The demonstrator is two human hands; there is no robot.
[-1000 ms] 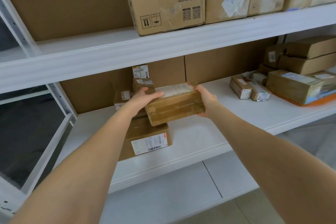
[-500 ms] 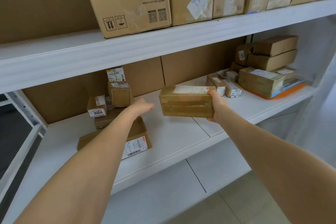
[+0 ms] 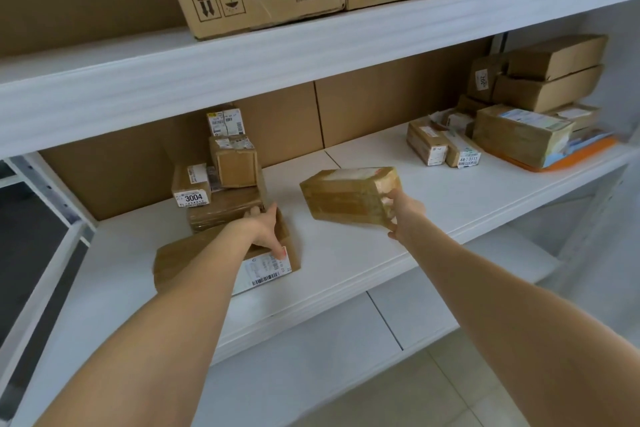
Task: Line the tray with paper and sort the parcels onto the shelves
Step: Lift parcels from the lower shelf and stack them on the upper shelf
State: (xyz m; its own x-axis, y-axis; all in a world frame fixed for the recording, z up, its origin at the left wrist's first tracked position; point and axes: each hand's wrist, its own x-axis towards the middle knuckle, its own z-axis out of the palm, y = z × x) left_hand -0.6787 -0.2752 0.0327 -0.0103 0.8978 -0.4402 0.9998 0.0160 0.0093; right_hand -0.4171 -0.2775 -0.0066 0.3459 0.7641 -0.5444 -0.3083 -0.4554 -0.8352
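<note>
While my left grip [image 3: 265, 232] lies spread and flat on the labelled parcel [image 3: 268, 270] at the front of the shelf [image 3: 346, 263], holding nothing, my right grip [image 3: 403, 215] clasps the taped parcel [image 3: 346, 198] by its right end, above the shelf. Its long axis runs leftward from that grip, with bare shelf just beyond.

White shelving [image 3: 346, 253], brown cardboard backing [image 3: 381, 100] behind it, pale tiled floor [image 3: 433, 392] below.
</note>
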